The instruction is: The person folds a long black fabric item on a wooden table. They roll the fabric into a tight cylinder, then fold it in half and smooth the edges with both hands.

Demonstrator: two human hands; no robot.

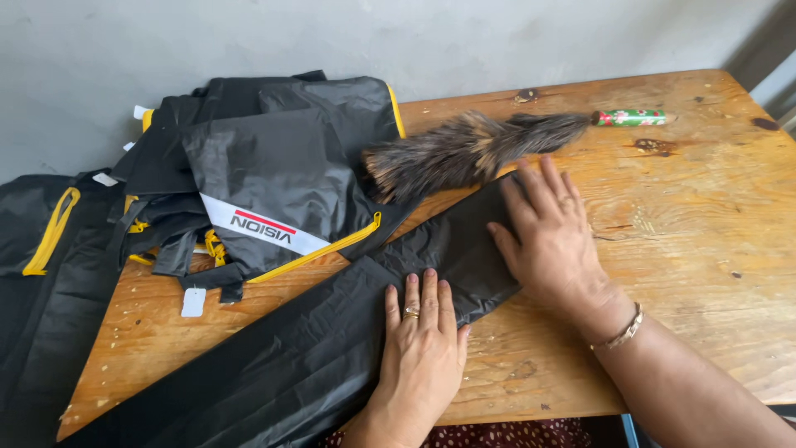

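Observation:
A long strip of black fabric (315,332) lies diagonally across the wooden table (688,241). My left hand (423,348) rests flat on the strip near its middle, fingers together, a ring on one finger. My right hand (551,236) presses flat on the strip's upper right end, with a bracelet on the wrist. Neither hand grips anything.
A pile of black fabric items with yellow trim and a white band (265,174) sits at the table's back left, with more hanging off the left edge. A feather duster (473,149) with a green patterned handle (630,118) lies behind my right hand. A grey wall stands behind.

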